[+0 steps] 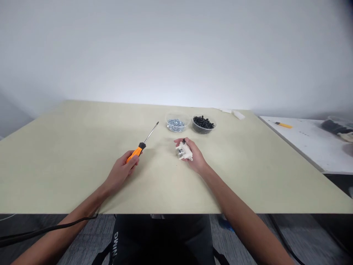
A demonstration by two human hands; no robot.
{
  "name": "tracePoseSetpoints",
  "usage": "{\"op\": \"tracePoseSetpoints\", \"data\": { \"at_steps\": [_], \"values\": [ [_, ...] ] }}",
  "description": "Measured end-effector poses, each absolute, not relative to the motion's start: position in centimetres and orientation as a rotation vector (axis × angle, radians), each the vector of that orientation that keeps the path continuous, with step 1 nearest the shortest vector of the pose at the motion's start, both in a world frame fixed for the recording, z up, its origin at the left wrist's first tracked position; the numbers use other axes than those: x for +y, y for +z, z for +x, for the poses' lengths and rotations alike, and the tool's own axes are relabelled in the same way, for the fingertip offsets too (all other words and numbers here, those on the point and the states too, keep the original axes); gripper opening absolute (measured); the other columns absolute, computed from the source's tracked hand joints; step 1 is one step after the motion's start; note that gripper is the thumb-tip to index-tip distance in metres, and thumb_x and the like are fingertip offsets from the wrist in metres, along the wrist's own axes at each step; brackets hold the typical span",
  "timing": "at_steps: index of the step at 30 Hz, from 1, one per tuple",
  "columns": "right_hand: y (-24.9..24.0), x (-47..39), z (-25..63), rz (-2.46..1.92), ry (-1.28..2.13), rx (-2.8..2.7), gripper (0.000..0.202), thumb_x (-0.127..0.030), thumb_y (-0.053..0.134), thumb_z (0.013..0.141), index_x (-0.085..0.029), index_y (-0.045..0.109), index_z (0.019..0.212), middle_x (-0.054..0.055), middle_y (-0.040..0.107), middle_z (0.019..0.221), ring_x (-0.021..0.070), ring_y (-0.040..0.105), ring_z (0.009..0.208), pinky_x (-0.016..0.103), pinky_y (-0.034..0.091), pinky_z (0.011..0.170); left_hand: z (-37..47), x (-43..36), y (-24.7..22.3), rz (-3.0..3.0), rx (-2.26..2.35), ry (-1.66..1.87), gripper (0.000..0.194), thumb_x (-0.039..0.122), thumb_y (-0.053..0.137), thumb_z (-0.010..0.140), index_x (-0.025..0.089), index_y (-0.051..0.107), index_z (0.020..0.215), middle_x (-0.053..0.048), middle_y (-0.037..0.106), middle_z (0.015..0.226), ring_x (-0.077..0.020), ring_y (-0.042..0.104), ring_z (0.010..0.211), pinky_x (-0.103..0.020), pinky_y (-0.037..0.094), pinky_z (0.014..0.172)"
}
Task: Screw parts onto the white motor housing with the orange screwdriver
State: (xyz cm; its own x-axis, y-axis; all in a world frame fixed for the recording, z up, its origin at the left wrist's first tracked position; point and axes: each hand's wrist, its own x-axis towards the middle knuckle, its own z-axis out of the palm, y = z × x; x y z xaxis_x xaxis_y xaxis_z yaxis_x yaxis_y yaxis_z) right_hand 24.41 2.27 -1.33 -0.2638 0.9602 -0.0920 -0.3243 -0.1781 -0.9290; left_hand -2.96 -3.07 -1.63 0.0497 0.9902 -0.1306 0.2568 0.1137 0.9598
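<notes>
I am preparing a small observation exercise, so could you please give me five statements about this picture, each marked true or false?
1. The left hand holds an orange-and-black screwdriver. True.
2. The right hand is empty. False: it holds a white plastic part.
3. The tub of small silvery metal pieces stands to the left of the tub of black pieces. True.
4. The screwdriver's tip touches the white plastic part. False: the two are apart.
5. A yellow-handled tool lies on the white surface at the right. True.
</notes>
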Motion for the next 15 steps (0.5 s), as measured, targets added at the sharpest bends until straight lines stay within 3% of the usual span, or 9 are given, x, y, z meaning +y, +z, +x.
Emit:
{"op": "tracePoseSetpoints", "data": {
  "at_steps": [4, 7, 15],
  "values": [
    [-1.8, 2.7, 24.7, -0.874, 1.66, -0.907, 0.046, -0.062, 0.058, 0.079, -0.016, 0.057, 0.082, 0.0, 0.049, 0.069, 0.0047, 0.037, 0.049, 0.017, 0.017, 0.035, -3.6, -2.4, -2.0, 1.915, 1.63, 0.689, 0.04, 0.052, 0.044, 0.09, 0.022, 0.058, 0.113, -0.001, 0.064, 0.085, -0.0145, 0.055, 0.069, -0.026, 0.041, 0.065],
    [-2.1, 2.9, 24.9, -0.845, 1.679, -0.899, 0.045, -0.062, 0.058, 0.08, -0.017, 0.056, 0.085, -0.001, 0.052, 0.072, 0.0043, 0.038, 0.049, 0.017, 0.018, 0.035, -4.2, -2.4, -2.6, 2.209, 1.538, 0.536, 0.041, 0.05, 0.042, 0.092, 0.022, 0.056, 0.117, -0.003, 0.068, 0.099, -0.0168, 0.062, 0.077, -0.028, 0.046, 0.073],
    [-2.3, 2.4, 24.5, -0.823, 1.841, -0.9, 0.044, -0.06, 0.059, 0.081, -0.017, 0.057, 0.09, -0.001, 0.054, 0.078, 0.0034, 0.043, 0.05, 0.015, 0.019, 0.034, -4.4, -2.7, -3.2, 2.451, 1.497, 0.546, 0.037, 0.046, 0.038, 0.096, 0.02, 0.055, 0.117, -0.004, 0.069, 0.102, -0.0156, 0.066, 0.077, -0.026, 0.049, 0.07]
  ]
}}
